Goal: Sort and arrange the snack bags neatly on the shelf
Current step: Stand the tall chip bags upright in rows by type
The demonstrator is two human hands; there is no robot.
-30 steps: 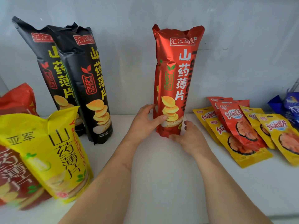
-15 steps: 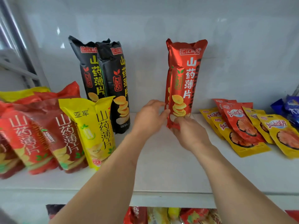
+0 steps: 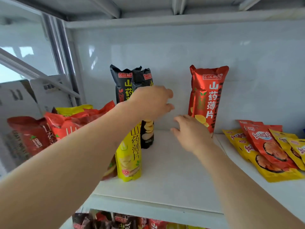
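Left hand: the left hand (image 3: 151, 103) is seen raised in front of the two black bags (image 3: 132, 83); its fingers are loosely curled and nothing is held in them; whether the bags are touched cannot be told.
Right hand: the right hand (image 3: 191, 134) is held low over the white shelf (image 3: 173, 176), fingers relaxed and spread; nothing is gripped; it is found just beside the foot of the tall red bag (image 3: 208, 96), and contact cannot be told.
Tall red bag: stood upright against the back wall, on its own, well apart from the black pair.
Black bags: stood upright side by side at the back, touching one another, partly hidden by the left hand.
Yellow bag: a yellow bag (image 3: 130, 154) is stood upright nearer the front edge, just ahead of the black pair.
Left pile: red bags (image 3: 54, 128) are heaped untidily at the left end; a yellow one is glimpsed behind them.
Right group: flat red and yellow pouches (image 3: 270, 149) are laid overlapping at the right end.
Lower shelf: more snack bags (image 3: 132, 220) are glimpsed below.
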